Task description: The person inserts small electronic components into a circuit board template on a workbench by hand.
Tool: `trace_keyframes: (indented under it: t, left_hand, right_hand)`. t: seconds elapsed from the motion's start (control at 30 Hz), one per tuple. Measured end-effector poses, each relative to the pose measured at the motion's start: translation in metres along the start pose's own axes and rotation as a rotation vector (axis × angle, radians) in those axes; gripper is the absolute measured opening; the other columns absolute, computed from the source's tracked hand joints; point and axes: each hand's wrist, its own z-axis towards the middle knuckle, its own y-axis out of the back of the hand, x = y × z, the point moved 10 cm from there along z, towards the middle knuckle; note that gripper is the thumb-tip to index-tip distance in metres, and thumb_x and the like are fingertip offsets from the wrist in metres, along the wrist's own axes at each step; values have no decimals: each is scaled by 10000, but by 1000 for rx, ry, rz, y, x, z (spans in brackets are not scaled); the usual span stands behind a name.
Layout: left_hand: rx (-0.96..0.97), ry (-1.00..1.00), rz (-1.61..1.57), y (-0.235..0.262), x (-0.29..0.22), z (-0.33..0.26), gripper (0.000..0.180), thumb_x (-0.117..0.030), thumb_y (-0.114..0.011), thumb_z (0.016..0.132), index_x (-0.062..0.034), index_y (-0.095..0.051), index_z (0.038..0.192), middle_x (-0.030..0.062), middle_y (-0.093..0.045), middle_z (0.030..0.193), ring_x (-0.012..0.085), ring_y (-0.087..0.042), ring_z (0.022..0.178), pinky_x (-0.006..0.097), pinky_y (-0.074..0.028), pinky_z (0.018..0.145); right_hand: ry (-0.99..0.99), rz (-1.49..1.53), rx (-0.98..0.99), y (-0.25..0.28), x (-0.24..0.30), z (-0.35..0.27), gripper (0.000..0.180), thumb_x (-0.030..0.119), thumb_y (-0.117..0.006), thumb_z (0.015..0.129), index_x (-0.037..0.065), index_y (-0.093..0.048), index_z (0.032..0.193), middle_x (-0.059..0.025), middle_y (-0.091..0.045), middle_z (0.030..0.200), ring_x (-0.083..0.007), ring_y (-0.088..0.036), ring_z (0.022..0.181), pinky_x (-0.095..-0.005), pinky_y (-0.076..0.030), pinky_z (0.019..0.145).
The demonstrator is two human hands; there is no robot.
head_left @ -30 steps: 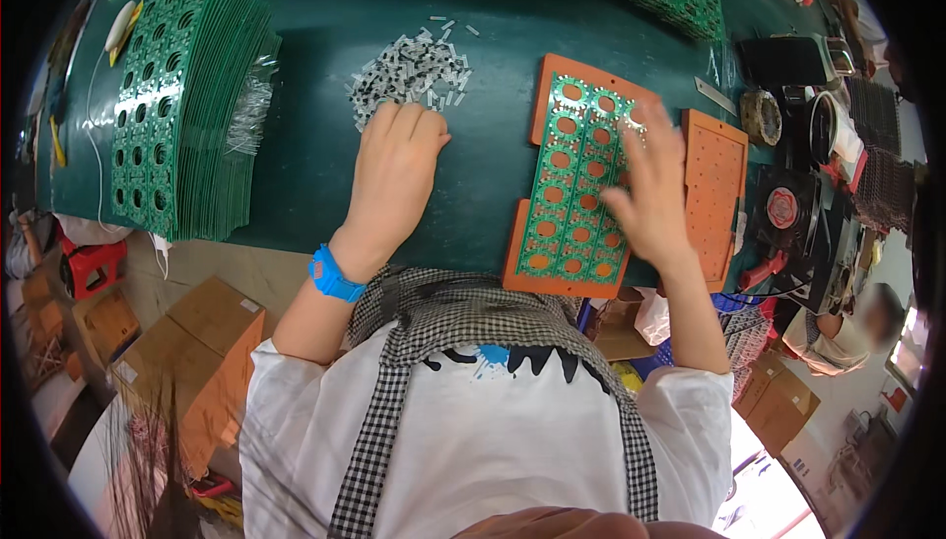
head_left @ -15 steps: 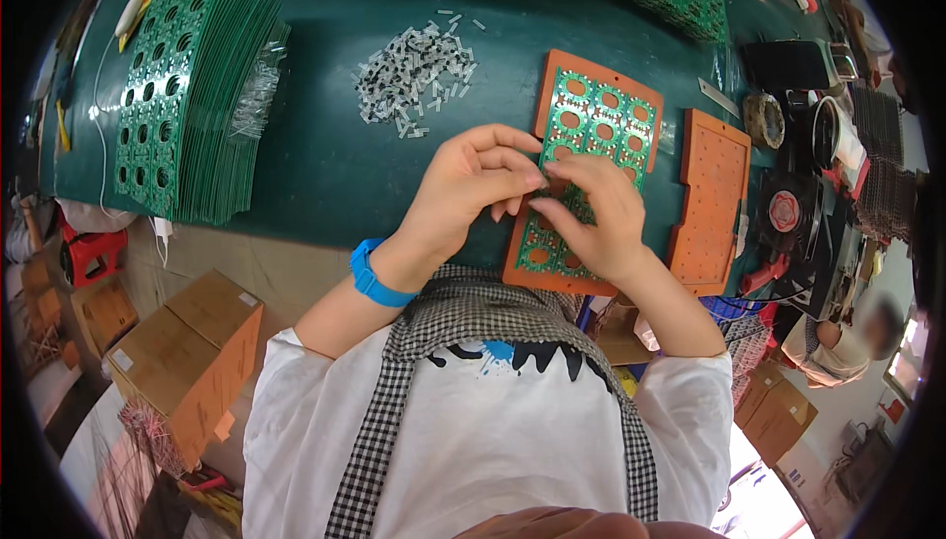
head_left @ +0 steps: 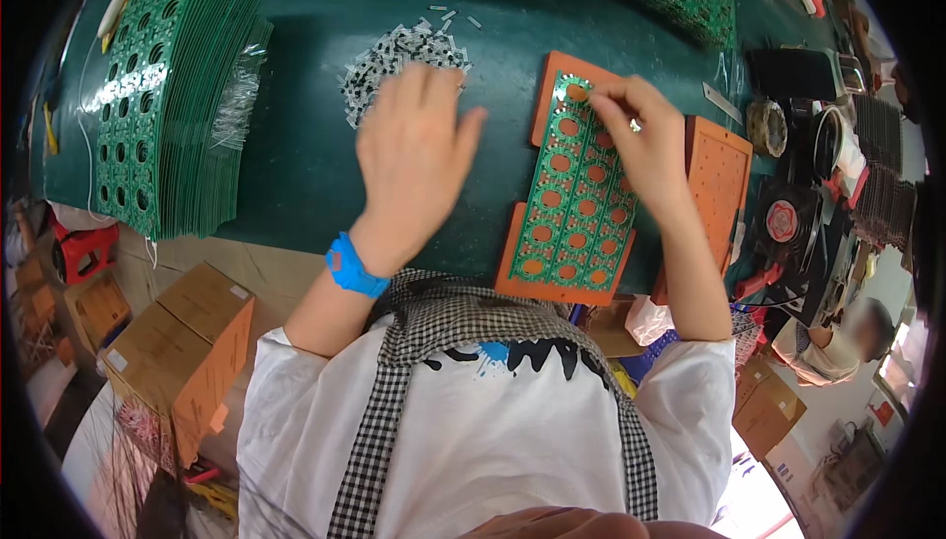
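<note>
My left hand [head_left: 414, 140] is stretched over a heap of small clear-and-black parts [head_left: 406, 51], its thumb spread and its fingertips covering the near part of the heap. To the right, an orange fixture plate [head_left: 510, 261] bears a green circuit board panel [head_left: 576, 184] with rows of round openings. Above the far end of that panel my right hand [head_left: 648, 140] is closed in a pinch. Whatever its fingertips hold is too small to make out. A tiny shiny piece shows by its curled fingers.
A tall stack of green panels [head_left: 187, 115] stands at the left, and another stack [head_left: 695, 2] at the far right. Right of the fixture lie a second orange plate [head_left: 721, 160], a metal ruler [head_left: 722, 102] and a tape roll [head_left: 766, 127]. Cardboard boxes [head_left: 187, 342] sit below the table.
My hands were together over the middle of the panel. The left has moved left to the heap and spread; the right has moved to the panel's far end, uncovering most of it.
</note>
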Motion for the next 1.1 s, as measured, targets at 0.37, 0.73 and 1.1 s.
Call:
trace_keyframes:
  t: [0.37, 0.73, 1.1]
  left_hand:
    - [37, 24, -41, -13, 25, 7, 107, -99, -697, 763, -45, -625, 820, 71, -550, 859, 269, -517, 853, 371, -381, 766]
    - [11, -29, -38, -12, 16, 6, 139, -105, -713, 743, -73, -631, 849, 47, -545, 890, 247, -503, 879, 379, -362, 784]
    - [170, 230, -564, -27, 26, 1, 129, 0, -666, 796, -17, -620, 915, 58, -618, 793, 192, -609, 721, 287, -476, 646]
  right_hand:
    - [155, 27, 82, -6, -12, 28, 96, 52, -598, 863, -26, -633, 910, -95, -606, 899, -227, -607, 827, -298, -477, 732]
    - [178, -50, 7, -9, -10, 24, 70, 60, -614, 849, -2, -635, 874, -78, -601, 879, -241, -603, 823, -304, -482, 711]
    - [351, -205, -99, -1, 28, 5, 215, 44, -680, 779, 41, -659, 993, -79, -614, 897, -252, -604, 841, -326, -497, 723]
